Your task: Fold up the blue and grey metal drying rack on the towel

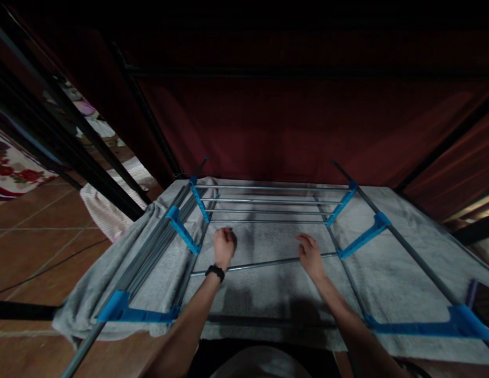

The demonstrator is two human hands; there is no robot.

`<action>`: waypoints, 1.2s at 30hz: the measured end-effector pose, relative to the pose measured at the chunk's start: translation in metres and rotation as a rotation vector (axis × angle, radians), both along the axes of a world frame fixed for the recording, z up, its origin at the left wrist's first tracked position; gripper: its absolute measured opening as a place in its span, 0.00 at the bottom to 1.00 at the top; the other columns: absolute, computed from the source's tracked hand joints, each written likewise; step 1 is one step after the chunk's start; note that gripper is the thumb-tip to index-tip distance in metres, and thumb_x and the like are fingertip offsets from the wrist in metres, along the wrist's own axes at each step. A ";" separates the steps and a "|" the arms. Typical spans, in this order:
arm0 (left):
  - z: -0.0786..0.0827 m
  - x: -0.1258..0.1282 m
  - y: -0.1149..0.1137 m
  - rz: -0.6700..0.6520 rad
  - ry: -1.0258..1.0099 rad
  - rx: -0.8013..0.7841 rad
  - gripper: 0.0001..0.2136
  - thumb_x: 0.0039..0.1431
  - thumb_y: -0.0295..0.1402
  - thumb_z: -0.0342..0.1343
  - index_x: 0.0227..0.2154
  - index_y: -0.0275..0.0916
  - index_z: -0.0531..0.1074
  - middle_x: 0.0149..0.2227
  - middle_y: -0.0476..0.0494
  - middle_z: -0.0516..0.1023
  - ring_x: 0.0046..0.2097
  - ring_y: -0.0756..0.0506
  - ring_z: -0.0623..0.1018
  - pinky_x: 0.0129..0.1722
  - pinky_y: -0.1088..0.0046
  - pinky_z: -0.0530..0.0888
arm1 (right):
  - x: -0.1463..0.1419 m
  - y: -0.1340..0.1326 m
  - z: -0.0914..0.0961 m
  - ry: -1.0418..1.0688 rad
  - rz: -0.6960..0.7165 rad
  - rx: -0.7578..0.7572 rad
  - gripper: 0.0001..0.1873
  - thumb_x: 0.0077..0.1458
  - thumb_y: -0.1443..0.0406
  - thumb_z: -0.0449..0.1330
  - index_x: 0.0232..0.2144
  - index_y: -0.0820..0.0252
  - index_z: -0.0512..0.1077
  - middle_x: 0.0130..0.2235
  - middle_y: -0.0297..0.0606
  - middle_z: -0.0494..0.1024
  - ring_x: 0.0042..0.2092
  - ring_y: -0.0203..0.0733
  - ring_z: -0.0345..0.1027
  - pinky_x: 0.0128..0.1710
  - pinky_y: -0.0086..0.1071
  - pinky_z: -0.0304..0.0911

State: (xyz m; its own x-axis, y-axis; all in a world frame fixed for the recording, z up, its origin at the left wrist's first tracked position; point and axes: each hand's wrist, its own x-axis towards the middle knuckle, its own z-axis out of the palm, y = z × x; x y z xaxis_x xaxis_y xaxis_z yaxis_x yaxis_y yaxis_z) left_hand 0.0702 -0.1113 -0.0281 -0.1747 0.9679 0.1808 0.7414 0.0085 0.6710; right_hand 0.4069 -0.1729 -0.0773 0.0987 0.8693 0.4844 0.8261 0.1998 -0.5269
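Note:
My left hand (224, 247), with a black band on the wrist, is over the grey cloth inside a rack frame. Its fingers are curled in; something small and dark may show at the fingertips, but I cannot make it out. My right hand (310, 254) hovers opposite, fingers loosely bent and apart, holding nothing visible. One loose-looking metal rod (263, 264) runs slightly slanted beneath both forearms near the wrists. Beyond the hands, several parallel metal rods (268, 201) span the rack between a blue left bracket (199, 203) and a blue right bracket (341, 208).
More grey rods (161, 247) lie bundled along the left side. Larger blue brackets (144, 314) (425, 328) sit at the near corners. A grey cloth (421, 273) covers the surface, with a dark red panel (287, 126) behind. A dark flat device (482, 304) is at right.

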 end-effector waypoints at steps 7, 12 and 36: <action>0.003 -0.046 0.058 0.444 0.032 -0.008 0.20 0.61 0.26 0.53 0.56 0.32 0.62 0.57 0.26 0.68 0.63 0.34 0.67 0.62 0.53 0.63 | -0.049 0.067 -0.002 -0.105 0.044 -0.033 0.23 0.60 0.73 0.48 0.52 0.60 0.76 0.55 0.46 0.75 0.57 0.48 0.65 0.59 0.44 0.61; -0.008 -0.057 0.073 0.484 0.087 -0.171 0.16 0.58 0.27 0.56 0.51 0.36 0.71 0.49 0.33 0.73 0.54 0.36 0.74 0.55 0.61 0.69 | -0.074 0.095 -0.003 -0.264 0.066 -0.131 0.25 0.62 0.73 0.51 0.58 0.57 0.72 0.59 0.46 0.74 0.58 0.51 0.63 0.60 0.45 0.57; -0.009 -0.048 0.084 0.599 0.102 -0.302 0.16 0.68 0.39 0.51 0.53 0.41 0.75 0.55 0.33 0.74 0.57 0.33 0.73 0.50 0.58 0.71 | -0.061 0.143 -0.016 -0.149 0.194 -0.187 0.10 0.63 0.66 0.57 0.43 0.55 0.78 0.44 0.42 0.80 0.49 0.49 0.69 0.54 0.44 0.59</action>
State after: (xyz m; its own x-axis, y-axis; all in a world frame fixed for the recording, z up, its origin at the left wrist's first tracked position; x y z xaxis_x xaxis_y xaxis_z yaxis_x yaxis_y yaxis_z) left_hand 0.0227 -0.0271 -0.0370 -0.6926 0.7203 -0.0384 0.6101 0.6134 0.5015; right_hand 0.3455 -0.0294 -0.0934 -0.1379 0.9403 0.3112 0.8528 0.2725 -0.4456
